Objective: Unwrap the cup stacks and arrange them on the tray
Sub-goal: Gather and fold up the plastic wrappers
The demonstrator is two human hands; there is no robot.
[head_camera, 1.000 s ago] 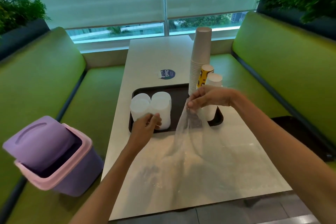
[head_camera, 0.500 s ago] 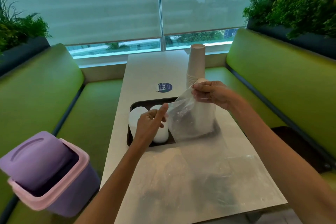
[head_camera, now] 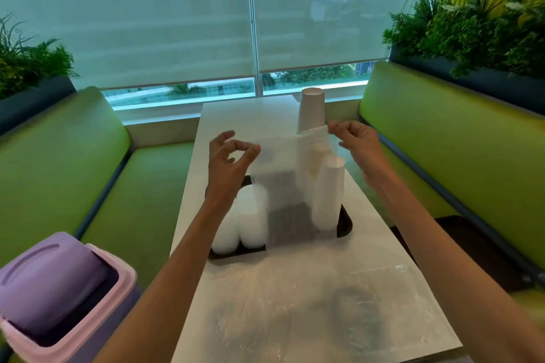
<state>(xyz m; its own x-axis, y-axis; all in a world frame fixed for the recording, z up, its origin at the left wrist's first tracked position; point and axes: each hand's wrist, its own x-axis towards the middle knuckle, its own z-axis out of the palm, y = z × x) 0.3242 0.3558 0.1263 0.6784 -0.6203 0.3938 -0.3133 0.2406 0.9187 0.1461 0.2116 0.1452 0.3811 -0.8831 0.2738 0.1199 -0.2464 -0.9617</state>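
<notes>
Right now your left hand [head_camera: 228, 160] and right hand [head_camera: 355, 141] each pinch a top corner of the clear wrapper [head_camera: 290, 186], stretched crosswise and hanging down over the tray [head_camera: 345, 225]. Its cup stacks [head_camera: 328, 191] stand unwrapped just behind; the bin [head_camera: 59, 295] lies low on your left, nearer the left hand.

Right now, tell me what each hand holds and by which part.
Both hold the clear plastic wrapper by its top edge: left hand pinches the left corner, right hand the right corner.
</notes>
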